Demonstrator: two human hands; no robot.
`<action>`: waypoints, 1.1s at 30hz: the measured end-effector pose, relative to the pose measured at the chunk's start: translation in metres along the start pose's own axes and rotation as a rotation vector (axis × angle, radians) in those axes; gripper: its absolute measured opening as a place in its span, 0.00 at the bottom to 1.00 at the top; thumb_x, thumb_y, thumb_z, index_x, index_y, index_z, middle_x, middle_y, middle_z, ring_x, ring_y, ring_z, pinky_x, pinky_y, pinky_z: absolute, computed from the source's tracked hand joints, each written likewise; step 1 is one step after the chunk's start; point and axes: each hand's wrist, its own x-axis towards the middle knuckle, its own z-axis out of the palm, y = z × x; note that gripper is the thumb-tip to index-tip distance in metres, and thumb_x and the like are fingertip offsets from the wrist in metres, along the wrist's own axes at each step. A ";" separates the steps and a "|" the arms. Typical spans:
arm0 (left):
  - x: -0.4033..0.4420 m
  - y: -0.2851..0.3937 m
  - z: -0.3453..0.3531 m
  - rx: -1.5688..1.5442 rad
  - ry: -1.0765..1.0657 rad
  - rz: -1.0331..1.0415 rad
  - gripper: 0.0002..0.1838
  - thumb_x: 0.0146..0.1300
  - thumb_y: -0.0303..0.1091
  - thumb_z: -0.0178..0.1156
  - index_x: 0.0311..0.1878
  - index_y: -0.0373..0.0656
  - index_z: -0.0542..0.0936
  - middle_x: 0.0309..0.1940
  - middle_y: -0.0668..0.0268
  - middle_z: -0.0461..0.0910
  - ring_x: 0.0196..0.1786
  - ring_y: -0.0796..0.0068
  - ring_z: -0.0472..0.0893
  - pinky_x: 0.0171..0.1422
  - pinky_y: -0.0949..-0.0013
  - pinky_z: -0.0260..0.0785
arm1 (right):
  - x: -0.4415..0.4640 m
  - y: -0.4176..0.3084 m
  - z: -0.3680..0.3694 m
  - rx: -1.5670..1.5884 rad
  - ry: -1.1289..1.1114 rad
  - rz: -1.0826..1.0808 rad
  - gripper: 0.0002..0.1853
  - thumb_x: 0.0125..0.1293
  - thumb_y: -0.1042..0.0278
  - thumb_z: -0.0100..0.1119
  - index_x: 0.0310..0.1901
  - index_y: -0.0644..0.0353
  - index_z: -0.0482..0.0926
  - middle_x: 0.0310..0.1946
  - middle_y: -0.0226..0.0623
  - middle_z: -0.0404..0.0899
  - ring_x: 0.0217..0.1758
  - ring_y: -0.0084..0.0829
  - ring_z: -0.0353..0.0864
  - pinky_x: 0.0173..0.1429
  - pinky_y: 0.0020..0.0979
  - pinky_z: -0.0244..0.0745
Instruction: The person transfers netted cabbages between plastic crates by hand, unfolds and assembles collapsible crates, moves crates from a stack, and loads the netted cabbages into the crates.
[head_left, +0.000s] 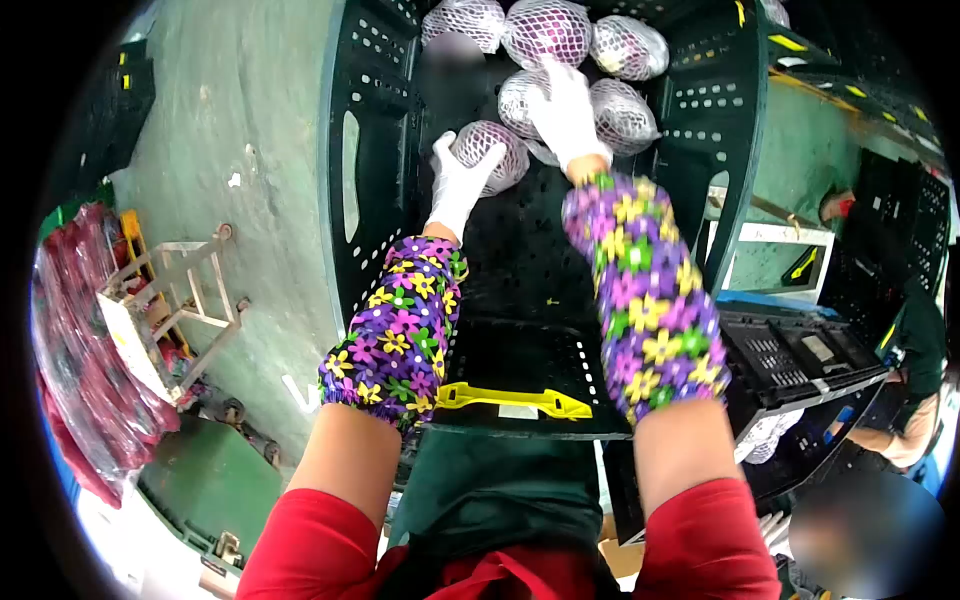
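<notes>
A deep black crate (500,270) stands before me with several round purple pieces of produce in white foam nets at its far end. Curled around the left side of the nearest netted purple ball (497,150) is my white-gloved left hand (458,185); its thumb lies over the front. My right hand (568,115), gloved too, reaches further in and grips another netted ball (515,103), which it partly covers. Just right of that hand sits a third netted ball (622,117). Behind these, a row along the far wall includes a large purple netted ball (547,32).
A yellow handle (515,401) spans the crate's near wall. On the right are more black crates (800,350) and a co-worker's arm (885,440). Left on the green floor stand a metal-framed cart (180,310) and plastic-wrapped red bundles (95,340).
</notes>
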 end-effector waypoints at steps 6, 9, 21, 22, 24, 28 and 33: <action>0.023 0.025 -0.003 0.198 -0.206 0.041 0.51 0.45 0.51 0.76 0.71 0.44 0.62 0.63 0.48 0.68 0.64 0.51 0.72 0.67 0.53 0.67 | -0.125 -0.006 0.008 0.183 0.279 0.405 0.05 0.64 0.72 0.57 0.39 0.61 0.80 0.38 0.42 0.81 0.44 0.40 0.81 0.52 0.36 0.75; 0.021 -0.036 0.019 -0.426 -0.369 -0.057 0.43 0.51 0.44 0.74 0.68 0.40 0.66 0.56 0.55 0.75 0.60 0.62 0.76 0.64 0.60 0.69 | -0.119 -0.018 0.018 0.195 0.128 0.184 0.10 0.66 0.70 0.55 0.47 0.60 0.80 0.45 0.45 0.80 0.52 0.43 0.79 0.60 0.34 0.71; -0.062 0.026 -0.047 -1.103 -0.523 -0.236 0.30 0.62 0.31 0.64 0.67 0.36 0.70 0.60 0.58 0.76 0.60 0.69 0.77 0.66 0.64 0.69 | -0.027 -0.052 -0.047 -0.027 -0.570 0.290 0.28 0.69 0.49 0.52 0.59 0.66 0.74 0.60 0.53 0.74 0.64 0.47 0.74 0.68 0.39 0.69; -0.030 -0.018 -0.014 -1.215 -0.482 -0.238 0.25 0.62 0.36 0.62 0.61 0.35 0.74 0.56 0.58 0.79 0.57 0.62 0.80 0.65 0.57 0.72 | -0.010 -0.037 -0.038 -0.094 -0.351 0.235 0.27 0.67 0.49 0.53 0.56 0.67 0.75 0.56 0.56 0.75 0.61 0.50 0.76 0.65 0.42 0.71; -0.016 0.003 -0.015 -1.430 -0.579 -0.429 0.27 0.61 0.49 0.60 0.57 0.40 0.77 0.54 0.58 0.80 0.55 0.60 0.80 0.62 0.53 0.74 | 0.026 0.007 -0.012 -0.128 -0.280 0.288 0.31 0.63 0.45 0.56 0.55 0.67 0.74 0.54 0.60 0.76 0.59 0.53 0.77 0.62 0.44 0.73; 0.047 -0.039 0.018 -1.269 -0.293 -0.560 0.26 0.62 0.52 0.53 0.53 0.42 0.80 0.47 0.58 0.83 0.48 0.59 0.83 0.54 0.52 0.76 | 0.009 0.010 0.004 -0.281 -0.457 0.356 0.46 0.54 0.33 0.62 0.63 0.67 0.67 0.58 0.56 0.74 0.61 0.50 0.76 0.66 0.42 0.71; -0.005 -0.019 -0.016 -1.246 -0.417 -0.543 0.24 0.64 0.48 0.49 0.52 0.40 0.81 0.43 0.58 0.84 0.43 0.60 0.84 0.48 0.55 0.78 | -0.030 0.012 0.000 0.127 -0.472 0.393 0.32 0.49 0.44 0.64 0.49 0.62 0.79 0.41 0.44 0.84 0.46 0.42 0.85 0.50 0.39 0.80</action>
